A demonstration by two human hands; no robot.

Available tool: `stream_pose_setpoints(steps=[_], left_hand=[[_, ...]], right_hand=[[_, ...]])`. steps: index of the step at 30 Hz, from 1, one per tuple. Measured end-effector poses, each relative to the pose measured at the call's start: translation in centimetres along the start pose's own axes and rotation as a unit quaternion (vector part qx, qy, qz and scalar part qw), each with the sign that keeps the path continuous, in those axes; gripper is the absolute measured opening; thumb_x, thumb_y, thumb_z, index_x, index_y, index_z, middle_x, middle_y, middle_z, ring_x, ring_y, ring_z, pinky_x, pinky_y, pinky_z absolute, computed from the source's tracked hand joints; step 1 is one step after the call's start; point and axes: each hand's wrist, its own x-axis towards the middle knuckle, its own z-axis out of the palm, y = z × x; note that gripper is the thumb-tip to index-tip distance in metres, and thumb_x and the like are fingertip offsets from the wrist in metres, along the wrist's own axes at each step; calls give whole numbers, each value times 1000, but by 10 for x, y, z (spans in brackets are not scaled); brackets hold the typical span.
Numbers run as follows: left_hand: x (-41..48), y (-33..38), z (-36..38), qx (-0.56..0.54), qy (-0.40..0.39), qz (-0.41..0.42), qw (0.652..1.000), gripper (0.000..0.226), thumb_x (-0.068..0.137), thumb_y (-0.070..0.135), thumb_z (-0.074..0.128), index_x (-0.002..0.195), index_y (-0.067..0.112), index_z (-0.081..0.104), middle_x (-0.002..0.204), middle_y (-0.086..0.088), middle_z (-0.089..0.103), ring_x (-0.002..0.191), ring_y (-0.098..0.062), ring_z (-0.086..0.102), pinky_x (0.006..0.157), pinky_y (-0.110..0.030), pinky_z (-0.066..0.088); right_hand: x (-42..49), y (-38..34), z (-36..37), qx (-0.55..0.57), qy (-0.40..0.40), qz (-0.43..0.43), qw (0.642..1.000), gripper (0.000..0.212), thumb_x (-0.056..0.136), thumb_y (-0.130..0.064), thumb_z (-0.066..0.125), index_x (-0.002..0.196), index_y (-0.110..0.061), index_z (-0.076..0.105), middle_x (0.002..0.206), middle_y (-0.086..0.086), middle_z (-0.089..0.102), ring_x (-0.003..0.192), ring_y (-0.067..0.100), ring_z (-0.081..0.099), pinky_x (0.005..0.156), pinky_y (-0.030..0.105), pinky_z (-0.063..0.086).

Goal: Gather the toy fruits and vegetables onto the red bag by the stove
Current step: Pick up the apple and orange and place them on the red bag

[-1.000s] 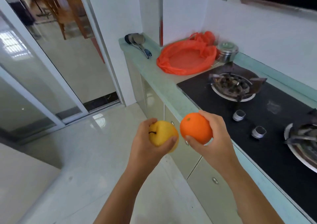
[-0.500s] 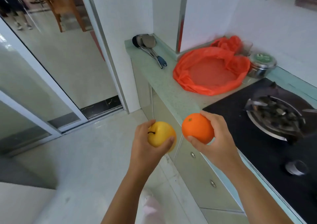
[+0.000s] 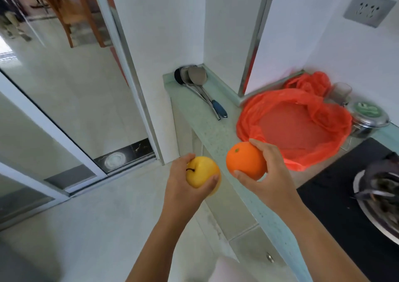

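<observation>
Left hand: grasping yellow toy apple. Right hand: grasping toy orange. Red bag: countertop, two o'clock, nothing on it. Risk: round fruit rolling off crumpled plastic if dropped.

Two toy fruits in play: one yellow apple on the left, one orange on the right, one per hand. One red bag spread far right on the counter. A cluster of ladles far back, three heads showing. One lidded steel pot, one burner near right.
</observation>
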Motion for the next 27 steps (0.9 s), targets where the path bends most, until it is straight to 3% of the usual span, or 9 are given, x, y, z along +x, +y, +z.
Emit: stream_pose_setpoints(steps=[5, 8, 12, 17, 23, 27], left_hand=[[62, -1, 19, 15, -24, 3, 1000, 61, 70, 36, 76, 120, 36, 41, 111, 17, 42, 95, 10, 43, 69, -6, 35], [109, 8, 35, 33, -52, 26, 998, 65, 70, 35, 76, 126, 29, 43, 115, 13, 43, 96, 12, 42, 70, -5, 36], [174, 34, 63, 58, -99, 78, 990, 66, 70, 35, 76, 126, 25, 43, 114, 11, 44, 96, 17, 40, 74, 0, 34], [226, 56, 97, 44, -134, 120, 983, 62, 70, 32, 77, 123, 26, 45, 110, 17, 44, 96, 22, 38, 75, 4, 31], [255, 56, 143, 27, -253, 127, 959, 65, 62, 50, 66, 121, 36, 41, 112, 24, 41, 104, 14, 39, 79, -8, 36], [274, 58, 175, 30, -329, 171, 928, 64, 63, 50, 66, 121, 37, 41, 114, 26, 40, 106, 16, 37, 78, -1, 33]], right_hand=[[56, 25, 6, 6, 23, 9, 1000, 67, 67, -34, 75, 123, -35, 38, 120, -9, 38, 107, 2, 41, 83, 9, 36], [96, 42, 2, 9, 60, 25, 998, 68, 67, -24, 80, 122, -31, 40, 118, -7, 39, 105, 2, 40, 83, 2, 31], [146, 64, -14, 6, 118, 30, 992, 68, 63, -30, 73, 124, -21, 43, 116, -2, 42, 102, -2, 37, 85, -4, 23], [180, 90, -36, -1, 165, 71, 984, 70, 66, -17, 80, 121, -29, 40, 118, -2, 42, 104, -5, 37, 85, -5, 22], [170, 115, -54, -26, 228, 178, 957, 68, 67, -20, 79, 124, -27, 44, 118, -4, 41, 99, -8, 35, 80, -8, 23], [158, 126, -61, -49, 285, 254, 923, 68, 68, -21, 79, 127, -25, 44, 120, -5, 40, 99, -6, 35, 79, -4, 27]])
